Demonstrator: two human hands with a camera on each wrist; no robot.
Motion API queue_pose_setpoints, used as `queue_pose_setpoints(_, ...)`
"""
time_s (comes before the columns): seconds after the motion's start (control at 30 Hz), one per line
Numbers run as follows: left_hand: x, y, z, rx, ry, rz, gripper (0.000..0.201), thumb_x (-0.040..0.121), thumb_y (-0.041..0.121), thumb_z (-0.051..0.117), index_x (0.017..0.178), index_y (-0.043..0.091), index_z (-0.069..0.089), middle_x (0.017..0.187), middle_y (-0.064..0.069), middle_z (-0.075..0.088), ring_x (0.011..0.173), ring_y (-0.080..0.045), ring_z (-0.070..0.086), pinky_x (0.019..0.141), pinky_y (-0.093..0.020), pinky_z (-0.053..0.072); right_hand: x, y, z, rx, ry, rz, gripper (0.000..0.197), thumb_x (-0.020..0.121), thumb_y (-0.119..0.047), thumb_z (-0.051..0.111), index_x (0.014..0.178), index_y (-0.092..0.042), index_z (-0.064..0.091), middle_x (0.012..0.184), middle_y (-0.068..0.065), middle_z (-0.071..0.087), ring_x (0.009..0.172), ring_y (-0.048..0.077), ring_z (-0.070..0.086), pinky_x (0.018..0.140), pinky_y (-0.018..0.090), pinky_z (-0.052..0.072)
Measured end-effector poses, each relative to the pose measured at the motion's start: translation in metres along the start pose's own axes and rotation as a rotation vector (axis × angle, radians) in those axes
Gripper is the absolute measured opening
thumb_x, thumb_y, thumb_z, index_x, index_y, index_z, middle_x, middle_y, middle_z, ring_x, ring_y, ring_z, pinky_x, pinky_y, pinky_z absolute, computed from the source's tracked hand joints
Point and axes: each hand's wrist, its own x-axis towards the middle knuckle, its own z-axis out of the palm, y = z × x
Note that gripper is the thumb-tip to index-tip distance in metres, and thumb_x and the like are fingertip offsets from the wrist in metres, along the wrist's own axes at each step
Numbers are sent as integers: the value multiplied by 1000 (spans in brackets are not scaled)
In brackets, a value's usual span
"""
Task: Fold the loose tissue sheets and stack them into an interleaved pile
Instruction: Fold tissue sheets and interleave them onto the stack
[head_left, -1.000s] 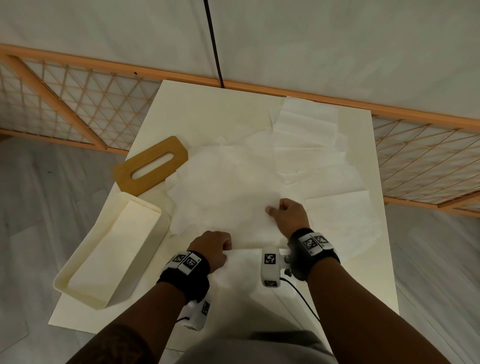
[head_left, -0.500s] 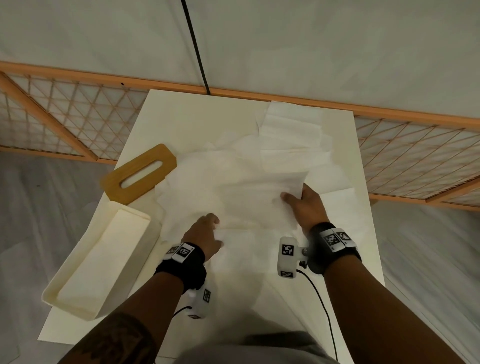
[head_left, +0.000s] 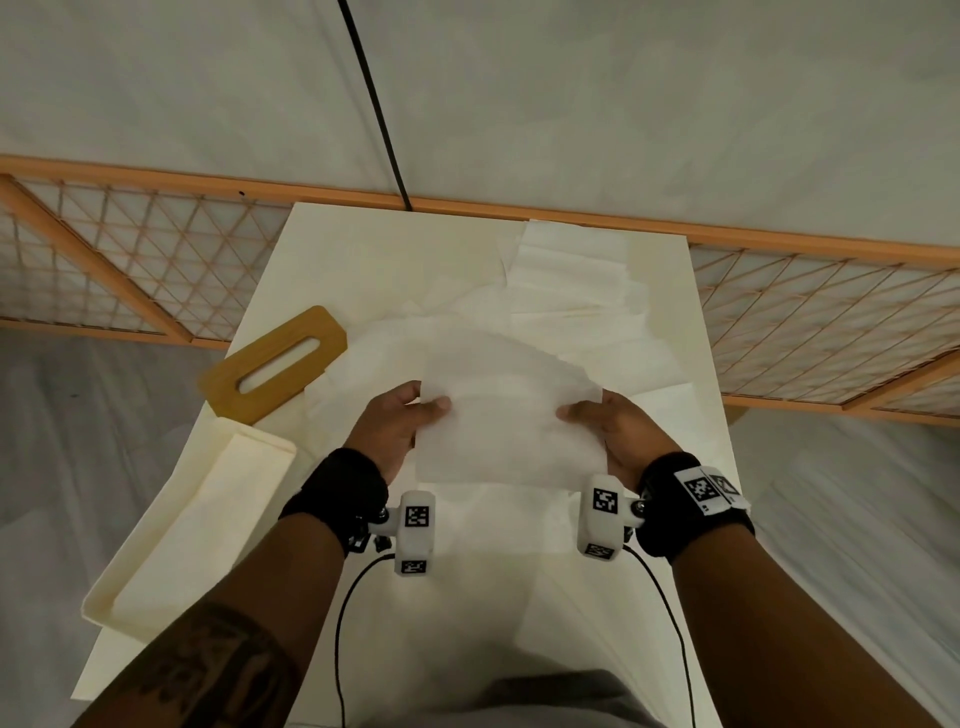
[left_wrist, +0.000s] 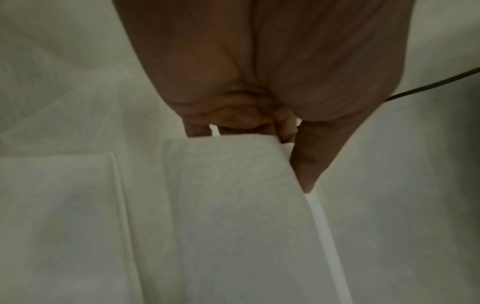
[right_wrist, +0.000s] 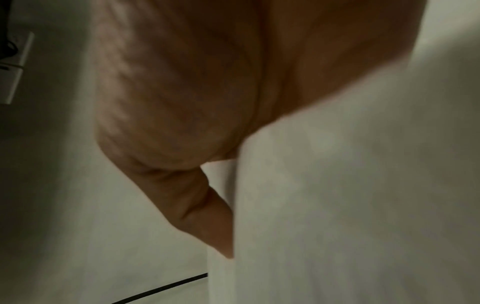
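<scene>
No legible text; only coded wrist markers (head_left: 698, 489).

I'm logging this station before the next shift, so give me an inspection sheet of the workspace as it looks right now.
Surface: cream table, mostly covered with tissue.
Job's things: one tissue sheet held up above the table; loose tissue sheets spread flat beneath it; folded tissues lying at the far edge.
Clutter: open cream tissue box at the left edge; its wooden slotted lid lying beside it.
Grippers: left hand pinches the sheet's left side, right hand its right side.
Cables: black leads from both wrist cameras; one black cable running down the wall.
Surroundings: grey wall, wooden lattice panels, grey floor.
</scene>
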Motion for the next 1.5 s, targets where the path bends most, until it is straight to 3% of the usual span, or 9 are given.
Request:
queue_pose_setpoints(0.13, -7, 0, -11, 100, 12, 26, 4, 90, 20, 71, 92, 19, 75, 96, -12, 71, 86, -32, 58, 77, -40, 47, -3, 3, -5, -87, -66, 41, 32, 94, 3, 53, 123, -2, 64, 118, 17, 72, 102, 32, 72, 81, 38, 61)
queue_pose_setpoints(0.23, -14, -1, -13, 161, 21, 73, 16, 81, 25, 75, 96, 22, 77, 96, -11, 72, 79, -30, 50, 63, -33, 41, -4, 5, -7, -110, -70, 66, 29, 95, 2, 54, 121, -4, 65, 114, 15, 74, 97, 29, 74, 77, 34, 61)
queue_pose_setpoints(0.4, -23, -3, -18, 182, 34, 115, 32, 77, 34, 79, 105, 19, 76, 105, -30, 69, 81, -32, 56, 73, -43, 43, -2, 15, -13, -112, -32, 28, 29, 97, -1, 56, 123, -5, 67, 121, 17, 71, 109, 31, 69, 95, 42, 56)
queue_pose_setpoints(0.5, -27, -3, -20, 188, 14, 93, 41, 73, 41, 79, 105, 16, 76, 105, -30, 69, 83, -32, 58, 77, -47, 46, -3, 20, -15, -138, 4, -1, 25, 97, -4, 59, 120, -6, 70, 119, 15, 73, 112, 34, 69, 99, 47, 54)
queue_pose_setpoints(0.7, -32, 0, -21, 212, 15, 49, 13, 93, 10, 67, 103, 9, 74, 102, -26, 72, 83, -30, 62, 72, -35, 51, -8, 26, -13, -240, 65, -67, 22, 93, -9, 67, 114, -3, 73, 108, 15, 76, 104, 36, 71, 91, 48, 58)
queue_pose_setpoints(0.87, -33, 2, -20, 302, 11, 56, 14, 94, 12, 67, 102, 18, 77, 100, -29, 70, 74, -30, 50, 73, -39, 47, -17, 26, -11, -301, 37, -130, 21, 92, -9, 70, 112, -8, 76, 105, 10, 77, 100, 25, 74, 80, 32, 60)
queue_pose_setpoints(1.1, -40, 16, -14, 421, -41, 39, 22, 95, 8, 65, 106, 23, 77, 92, -24, 71, 65, -23, 47, 69, -34, 48, -16, 34, -13, -295, 105, -168, 19, 93, -6, 66, 108, -8, 77, 102, 12, 77, 100, 32, 73, 87, 43, 59)
queue_pose_setpoints(1.27, -31, 9, -15, 261, 50, 3, 15, 94, 4, 65, 104, 12, 73, 99, -17, 75, 84, -28, 63, 76, -37, 53, -21, 36, -10, -332, 133, -150, 14, 92, -8, 68, 103, -6, 78, 97, 14, 78, 91, 30, 74, 81, 45, 59)
queue_pose_setpoints(1.5, -43, 0, -11, 78, 0, -66, 23, 92, -10, 55, 105, -1, 72, 103, -19, 75, 91, -30, 73, 76, -35, 62, -29, 35, -12, -301, 88, -126, 30, 93, 2, 52, 102, -11, 79, 100, 10, 78, 90, 29, 72, 85, 42, 58)
